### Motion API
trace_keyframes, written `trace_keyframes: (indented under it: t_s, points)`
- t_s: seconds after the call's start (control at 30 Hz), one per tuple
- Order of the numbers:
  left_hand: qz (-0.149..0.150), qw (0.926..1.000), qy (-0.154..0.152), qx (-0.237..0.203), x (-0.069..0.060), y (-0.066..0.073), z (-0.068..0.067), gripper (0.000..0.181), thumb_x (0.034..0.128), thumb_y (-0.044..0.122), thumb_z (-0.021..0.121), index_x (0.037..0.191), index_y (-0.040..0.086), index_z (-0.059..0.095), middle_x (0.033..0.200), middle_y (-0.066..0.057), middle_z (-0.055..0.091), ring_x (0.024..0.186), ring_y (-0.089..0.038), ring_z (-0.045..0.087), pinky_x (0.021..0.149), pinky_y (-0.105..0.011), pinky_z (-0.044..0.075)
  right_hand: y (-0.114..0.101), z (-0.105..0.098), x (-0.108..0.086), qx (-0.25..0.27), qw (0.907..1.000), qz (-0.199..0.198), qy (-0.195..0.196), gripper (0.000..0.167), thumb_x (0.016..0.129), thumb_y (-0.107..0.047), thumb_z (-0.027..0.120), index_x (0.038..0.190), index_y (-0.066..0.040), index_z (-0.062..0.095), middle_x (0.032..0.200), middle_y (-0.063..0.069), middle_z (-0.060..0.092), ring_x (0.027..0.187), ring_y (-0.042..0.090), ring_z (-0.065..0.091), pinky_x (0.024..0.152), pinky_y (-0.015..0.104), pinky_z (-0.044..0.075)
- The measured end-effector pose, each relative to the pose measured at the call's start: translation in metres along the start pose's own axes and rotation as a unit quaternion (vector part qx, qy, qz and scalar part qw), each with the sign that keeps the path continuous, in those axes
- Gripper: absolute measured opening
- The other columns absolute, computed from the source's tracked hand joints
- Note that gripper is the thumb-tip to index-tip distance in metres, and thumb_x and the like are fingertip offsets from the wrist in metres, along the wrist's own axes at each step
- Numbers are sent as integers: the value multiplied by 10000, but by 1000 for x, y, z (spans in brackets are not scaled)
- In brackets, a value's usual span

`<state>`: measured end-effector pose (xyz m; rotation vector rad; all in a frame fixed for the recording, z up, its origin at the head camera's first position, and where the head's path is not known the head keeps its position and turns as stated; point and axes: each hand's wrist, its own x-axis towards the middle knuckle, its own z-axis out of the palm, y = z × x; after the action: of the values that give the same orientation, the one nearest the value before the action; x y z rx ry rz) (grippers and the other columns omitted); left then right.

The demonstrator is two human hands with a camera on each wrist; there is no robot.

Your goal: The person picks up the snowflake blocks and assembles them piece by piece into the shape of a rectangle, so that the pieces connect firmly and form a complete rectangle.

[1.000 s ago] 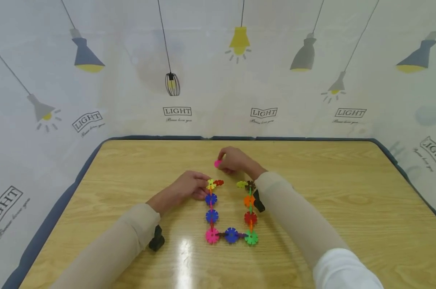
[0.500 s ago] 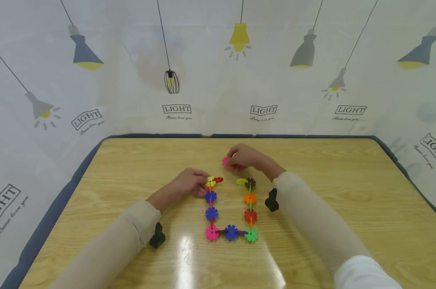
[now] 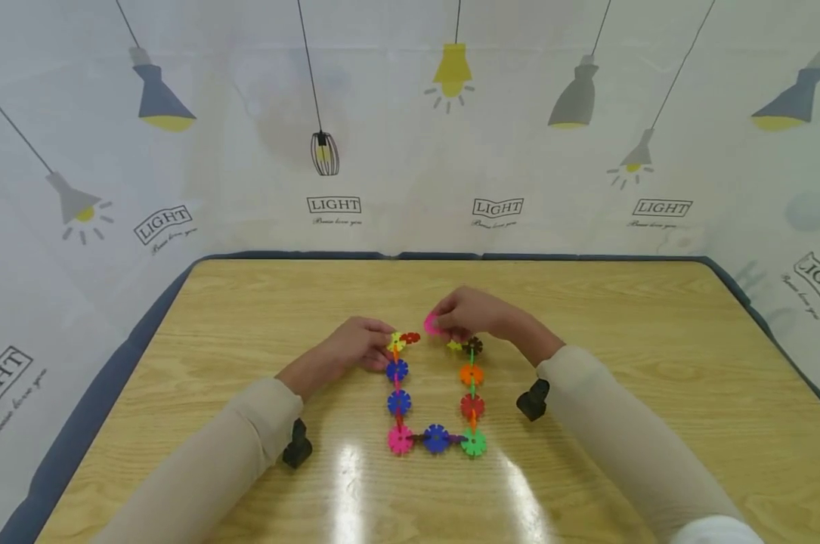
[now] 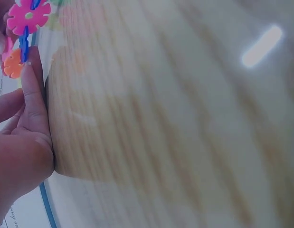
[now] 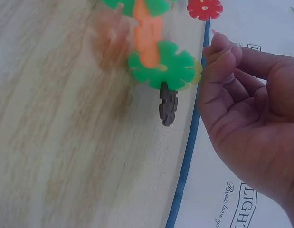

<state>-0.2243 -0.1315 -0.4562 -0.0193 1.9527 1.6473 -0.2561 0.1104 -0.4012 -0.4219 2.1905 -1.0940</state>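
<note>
Plastic snowflake discs (image 3: 437, 438) in many colours are linked into a U-shaped frame on the table, its gap at the far side. My left hand (image 3: 355, 344) pinches the yellow disc (image 3: 396, 342) at the far left corner, beside a red disc (image 3: 411, 338) that points inward. My right hand (image 3: 474, 313) pinches a loose pink disc (image 3: 432, 324) between thumb and fingertips, above the gap. Just under it are a yellow-green disc (image 3: 453, 345) and a brown disc (image 3: 474, 345) at the far right corner. In the right wrist view the fingers hide nearly all of the pink disc.
The wooden table (image 3: 620, 340) ends at a dark blue edge against a wall sheet (image 3: 396, 151) printed with lamps. Black wrist devices (image 3: 533, 400) hang by both sleeves. Light glares off the table in front of the frame.
My right hand, holding the pink disc, has moved right and then nearer, toward the frame's far right end. My left hand stays at the yellow disc.
</note>
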Motion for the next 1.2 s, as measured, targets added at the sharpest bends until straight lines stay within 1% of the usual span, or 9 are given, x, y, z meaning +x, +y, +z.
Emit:
trace_keyframes:
  t_s: [0.1,0.27,0.33,0.5,0.7,0.93,1.07,1.2]
  points:
    - [-23,10000,-1,77,-1,0,0,344,1007,73,473,1329,-37,524,822,-113,683,653,-146,647,625,-277,579,-1,3,-1,-133,9998,-37,-156,224,990,-169,554,1085,-22,694,704,60,613,565,136,486,572,274,468]
    - [2,10000,-21,31,-2,1,0,345,1008,79,470,1328,-40,520,820,-111,683,650,-144,646,623,-277,579,-6,6,-2,-324,9987,-195,-355,239,998,-180,544,1036,-1,697,676,46,581,548,138,452,551,285,436]
    - [24,10000,-16,-4,-2,1,1,342,1005,78,473,1322,-43,523,808,-106,682,641,-142,642,616,-276,578,-9,7,-2,-353,9985,-197,-377,243,997,-182,547,1021,7,699,678,45,585,550,138,460,551,278,437]
    - [48,10000,-10,0,-1,2,1,338,1006,88,481,1315,-40,529,808,-101,680,644,-142,638,623,-279,579,-11,9,1,-387,9987,-92,-306,223,990,-167,557,1015,-3,706,705,53,627,573,139,530,575,265,498]
    - [-40,10000,89,18,0,3,2,326,1011,83,475,1307,-34,541,797,-99,671,641,-142,640,626,-276,580,-14,14,4,-418,9990,50,-154,212,979,-137,565,1073,-11,707,704,54,643,574,135,572,600,277,543]
    - [-142,9998,148,10,-1,4,3,320,1012,77,478,1304,-29,552,771,-85,664,625,-132,634,603,-254,572,-13,18,7,-396,9991,127,-94,215,978,-123,561,1085,0,701,721,67,655,585,136,595,610,278,558]
    - [-143,9998,135,33,0,4,2,315,1012,89,485,1297,-23,561,781,-88,676,626,-134,639,602,-255,573,-10,15,5,-287,9994,172,-68,253,977,-167,564,1142,-16,681,722,58,650,589,140,596,629,305,571]
    - [-98,9999,99,60,0,3,2,322,1013,103,486,1299,-24,561,784,-90,688,620,-130,644,603,-258,576,-1,5,-3,-6,9996,291,65,340,991,-241,554,1260,-43,619,755,91,660,578,160,585,631,336,572]
